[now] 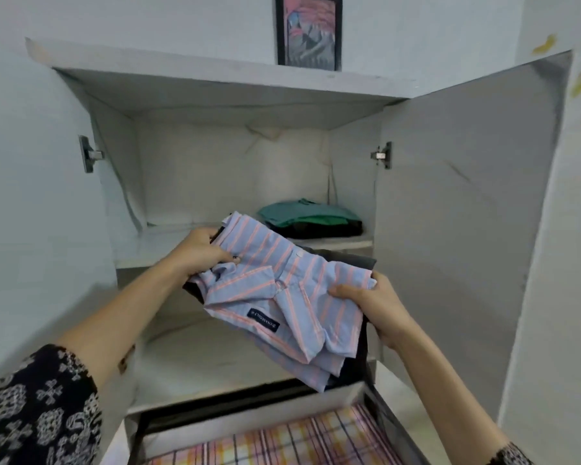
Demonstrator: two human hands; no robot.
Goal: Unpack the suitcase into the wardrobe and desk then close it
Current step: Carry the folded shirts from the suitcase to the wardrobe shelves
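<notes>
Your left hand (198, 251) grips the far left edge of a folded blue shirt with pink stripes (282, 280), fingers curled over its top. Your right hand (373, 307) clamps the near right edge, thumb on top and fingers underneath. The hands are apart, one at each side of the bundle. Dark garments (359, 350) are stacked under the shirt and carried with it; how many, you cannot tell. The bundle is held in the air, tilted, in front of the open wardrobe (215, 182), at about the level of the upper shelf's front edge and not resting on it. Both doors stand open: left door (31, 196), right door (457, 213). On the upper shelf, to the right, a folded green garment (307, 214) lies on a folded black garment (326, 229). The suitcase (388, 421) lies open below the bundle, with a pink and yellow plaid cloth (299, 441) inside. A framed picture (308, 30) stands on top of the wardrobe. Your left arm wears a black patterned sleeve (37, 407).
</notes>
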